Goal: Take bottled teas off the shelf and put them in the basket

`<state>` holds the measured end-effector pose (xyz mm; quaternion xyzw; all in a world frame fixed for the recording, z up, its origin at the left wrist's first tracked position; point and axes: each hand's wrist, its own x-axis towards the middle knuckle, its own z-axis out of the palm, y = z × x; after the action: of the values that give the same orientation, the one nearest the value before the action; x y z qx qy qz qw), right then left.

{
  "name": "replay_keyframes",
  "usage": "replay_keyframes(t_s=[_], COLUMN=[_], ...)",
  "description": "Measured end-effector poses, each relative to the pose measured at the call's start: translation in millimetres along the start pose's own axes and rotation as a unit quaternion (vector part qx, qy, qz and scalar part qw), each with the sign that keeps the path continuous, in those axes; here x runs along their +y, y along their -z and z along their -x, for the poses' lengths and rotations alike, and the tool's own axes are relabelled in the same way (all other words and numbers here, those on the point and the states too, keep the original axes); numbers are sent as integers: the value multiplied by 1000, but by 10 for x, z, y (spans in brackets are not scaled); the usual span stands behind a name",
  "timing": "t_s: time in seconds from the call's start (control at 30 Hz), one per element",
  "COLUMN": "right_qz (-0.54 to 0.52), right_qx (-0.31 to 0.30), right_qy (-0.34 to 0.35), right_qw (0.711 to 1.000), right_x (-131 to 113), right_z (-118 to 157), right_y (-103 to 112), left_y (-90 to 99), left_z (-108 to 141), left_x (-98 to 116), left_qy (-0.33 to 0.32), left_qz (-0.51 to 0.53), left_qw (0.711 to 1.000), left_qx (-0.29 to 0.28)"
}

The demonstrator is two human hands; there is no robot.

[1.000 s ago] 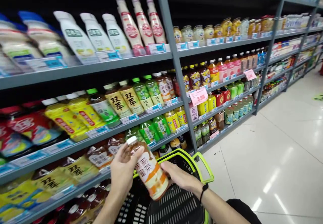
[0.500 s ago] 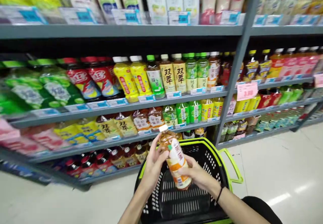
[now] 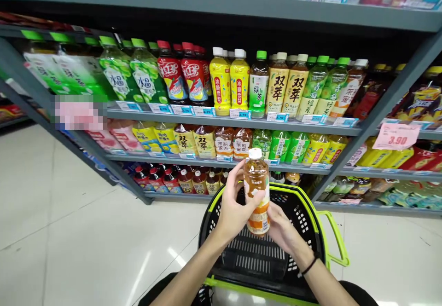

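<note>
Between my hands a bottle of amber tea (image 3: 258, 218) with a white cap and an orange-and-white label stands nearly upright. My left hand (image 3: 235, 204) is closed around it from the left, thumb across the label. From the lower right my right hand (image 3: 281, 225) grips the bottle's side, its fingers partly hidden behind it. Below the bottle is a black shopping basket (image 3: 235, 262) with a lime-green rim, its slotted floor showing. A dark band circles my right wrist.
Shelves (image 3: 235, 122) ahead hold rows of bottled drinks, with blue price tags along the edges. A pink price card (image 3: 397, 135) hangs at the right. The basket's green handle (image 3: 336, 241) sticks out to the right. Pale floor tiles (image 3: 86, 232) lie on the left.
The view has swung left and down. The tea bottle has turned more upright, its label rotated, and my left thumb now lies across it. Both hands still hold it.
</note>
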<state>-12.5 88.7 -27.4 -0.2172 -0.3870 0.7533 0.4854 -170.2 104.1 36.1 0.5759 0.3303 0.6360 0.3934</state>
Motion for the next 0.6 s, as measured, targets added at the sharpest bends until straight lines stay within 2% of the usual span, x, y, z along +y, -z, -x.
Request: replay_keyframes(t_s=[0.23, 0.47, 0.6], right_qz=[-47, -76, -65], right_qx=[8, 40, 30], right_qy=[-19, -63, -81], right_qw=[999, 994, 994], right_x=[-35, 79, 96], right_z=[0, -93, -92], right_y=[-68, -104, -121], left_y=[76, 4, -17], left_z=[-22, 103, 142], left_x=[-121, -125, -134], left_qy=[-3, 34, 17], left_qz=[25, 45, 47], left_qw=[999, 996, 996], left_qx=[-27, -73, -76])
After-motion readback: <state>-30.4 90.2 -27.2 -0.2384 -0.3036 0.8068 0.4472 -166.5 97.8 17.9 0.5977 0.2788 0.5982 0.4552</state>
